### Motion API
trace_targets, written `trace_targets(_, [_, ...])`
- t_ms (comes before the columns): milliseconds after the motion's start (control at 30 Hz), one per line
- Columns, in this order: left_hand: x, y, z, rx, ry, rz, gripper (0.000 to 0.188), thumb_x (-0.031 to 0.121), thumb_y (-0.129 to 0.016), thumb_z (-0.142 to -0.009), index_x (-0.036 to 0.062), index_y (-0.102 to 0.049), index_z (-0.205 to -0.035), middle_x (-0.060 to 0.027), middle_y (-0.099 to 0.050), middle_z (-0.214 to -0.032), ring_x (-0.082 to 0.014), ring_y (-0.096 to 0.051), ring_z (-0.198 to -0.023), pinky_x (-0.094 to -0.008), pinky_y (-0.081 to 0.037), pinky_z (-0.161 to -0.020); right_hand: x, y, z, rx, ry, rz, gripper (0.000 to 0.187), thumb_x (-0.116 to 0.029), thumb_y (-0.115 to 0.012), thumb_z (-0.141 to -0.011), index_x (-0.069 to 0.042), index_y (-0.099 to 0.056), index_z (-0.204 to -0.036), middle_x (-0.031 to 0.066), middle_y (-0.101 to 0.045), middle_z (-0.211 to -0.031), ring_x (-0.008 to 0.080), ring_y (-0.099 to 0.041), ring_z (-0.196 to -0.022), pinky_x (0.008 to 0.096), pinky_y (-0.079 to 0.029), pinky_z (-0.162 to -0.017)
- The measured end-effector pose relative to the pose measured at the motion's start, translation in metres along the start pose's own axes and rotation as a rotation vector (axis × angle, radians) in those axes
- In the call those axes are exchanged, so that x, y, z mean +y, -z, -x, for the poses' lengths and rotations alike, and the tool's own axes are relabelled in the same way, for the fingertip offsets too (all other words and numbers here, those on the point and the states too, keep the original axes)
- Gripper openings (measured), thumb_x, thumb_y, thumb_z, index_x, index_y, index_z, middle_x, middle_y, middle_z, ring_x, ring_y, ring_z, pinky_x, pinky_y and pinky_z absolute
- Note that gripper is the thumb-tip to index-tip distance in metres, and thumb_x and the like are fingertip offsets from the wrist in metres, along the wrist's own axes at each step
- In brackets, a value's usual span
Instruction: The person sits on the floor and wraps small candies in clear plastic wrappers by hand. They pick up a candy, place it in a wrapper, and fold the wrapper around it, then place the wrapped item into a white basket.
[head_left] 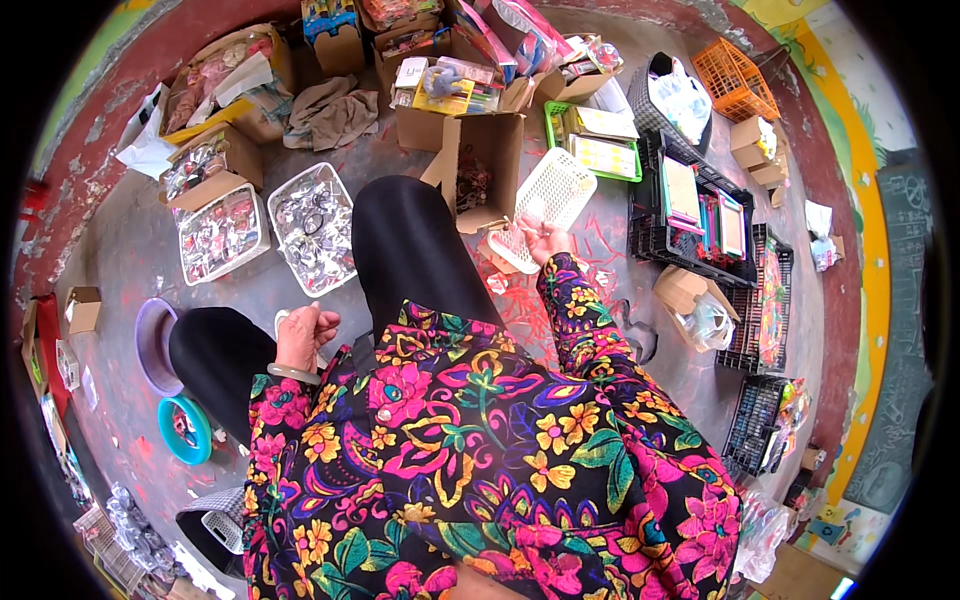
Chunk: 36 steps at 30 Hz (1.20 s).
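My left hand (300, 338), a pale bangle on its wrist, is closed beside my left knee. A small whitish thing (281, 321) shows at its edge, too small to name. Out in front, my right hand (545, 240) is closed with bent fingers at the near end of a white perforated plastic basket (566, 183). What its fingers pinch, if anything, I cannot make out. Just left of that basket stands an open cardboard box (502, 150) with dark reddish contents. Red scraps (520, 305) lie scattered on the floor below my right hand.
Ahead on the left are two white baskets (272, 205) full of small packed items. A purple basin (141, 345) and a teal basin (163, 440) sit left of my leg. Black crates (640, 225) line the right side. Boxes and a grey cloth (335, 115) fill the far side.
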<state>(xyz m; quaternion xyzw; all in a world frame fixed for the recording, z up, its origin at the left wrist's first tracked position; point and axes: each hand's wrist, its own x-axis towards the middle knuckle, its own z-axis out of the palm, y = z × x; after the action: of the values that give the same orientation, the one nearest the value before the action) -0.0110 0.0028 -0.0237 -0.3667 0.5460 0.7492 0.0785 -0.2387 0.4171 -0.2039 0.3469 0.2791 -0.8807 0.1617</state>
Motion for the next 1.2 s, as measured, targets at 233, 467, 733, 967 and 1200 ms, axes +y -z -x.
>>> trace_targets(233, [-0.003, 0.004, -0.001, -0.010, -0.011, -0.020, 0.027, 0.026, -0.052, -0.088, 0.0077, -0.052, -0.068, -0.0075, -0.063, -0.078, -0.0117, -0.058, -0.065, -0.0215, -0.048, -0.061, 0.024, -0.027, 0.009, 0.156, 0.132, -0.138, 0.035, -0.022, -0.027, -0.094, 0.004, -0.032, -0.118, 0.0290, -0.050, -0.109, 0.0425, -0.053, -0.098, 0.0487, -0.050, -0.081])
trace_targets(467, [-0.001, 0.002, 0.000, -0.006, -0.012, -0.009, 0.028, 0.025, -0.052, -0.089, 0.0063, -0.053, -0.068, -0.0078, -0.062, -0.076, -0.0119, -0.058, -0.064, -0.0217, -0.048, -0.060, 0.015, -0.010, -0.004, -0.056, 0.117, -0.042, 0.036, -0.024, -0.031, -0.094, 0.000, -0.030, -0.121, 0.0274, -0.048, -0.114, 0.0417, -0.048, -0.105, 0.0541, -0.041, -0.091])
trace_targets(733, [-0.003, 0.003, -0.001, -0.002, -0.009, -0.018, 0.027, 0.026, -0.052, -0.089, 0.0073, -0.053, -0.069, -0.0078, -0.063, -0.076, -0.0108, -0.058, -0.061, -0.0197, -0.047, -0.057, 0.007, -0.017, 0.009, 0.171, 0.259, -0.243, 0.027, -0.011, -0.035, -0.091, 0.001, -0.032, -0.116, 0.0266, -0.051, -0.103, 0.0386, -0.057, -0.087, 0.0389, -0.055, -0.064])
trace_targets(967, [-0.001, 0.002, 0.000, 0.025, 0.003, -0.027, 0.027, 0.026, -0.052, -0.088, 0.0077, -0.052, -0.068, -0.0076, -0.063, -0.076, -0.0107, -0.057, -0.060, -0.0201, -0.047, -0.057, -0.009, -0.003, 0.000, 0.080, 0.171, -0.443, 0.023, -0.010, -0.033, -0.091, 0.008, -0.039, -0.103, 0.0250, -0.056, -0.090, 0.0257, -0.060, -0.069, 0.0274, -0.054, -0.050])
trace_targets(1200, [-0.001, 0.000, 0.000, 0.045, 0.002, -0.040, 0.027, 0.026, -0.052, -0.088, 0.0078, -0.052, -0.068, -0.0074, -0.063, -0.075, -0.0105, -0.057, -0.058, -0.0203, -0.047, -0.056, -0.013, -0.032, 0.023, 0.291, 0.439, -0.256, 0.025, -0.016, -0.033, -0.092, 0.002, -0.038, -0.109, 0.0194, -0.051, -0.091, 0.0350, -0.056, -0.084, 0.0442, -0.054, -0.073])
